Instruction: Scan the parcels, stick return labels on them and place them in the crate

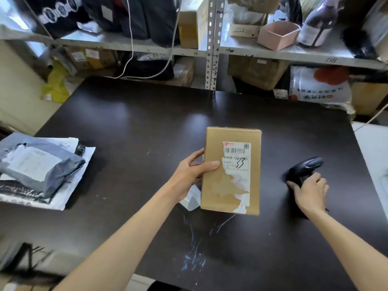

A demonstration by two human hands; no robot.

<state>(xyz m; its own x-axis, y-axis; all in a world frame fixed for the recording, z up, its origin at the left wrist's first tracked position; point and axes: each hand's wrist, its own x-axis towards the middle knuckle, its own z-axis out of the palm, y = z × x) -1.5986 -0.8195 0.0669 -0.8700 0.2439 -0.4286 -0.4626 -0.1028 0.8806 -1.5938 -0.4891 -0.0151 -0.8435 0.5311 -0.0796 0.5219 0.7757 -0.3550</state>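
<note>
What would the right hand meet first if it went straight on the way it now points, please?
The black scanner: the right hand points forward and slightly left over the table, its fingers curled round the handle. Past the scanner only bare table shows, though depth is unclear.

brown box [231, 175] | black scanner [304, 168] | dark table [136, 127] | grey mailers [39, 166]

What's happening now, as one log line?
left hand: holds box | right hand: grips scanner | bags: piled on table
</note>
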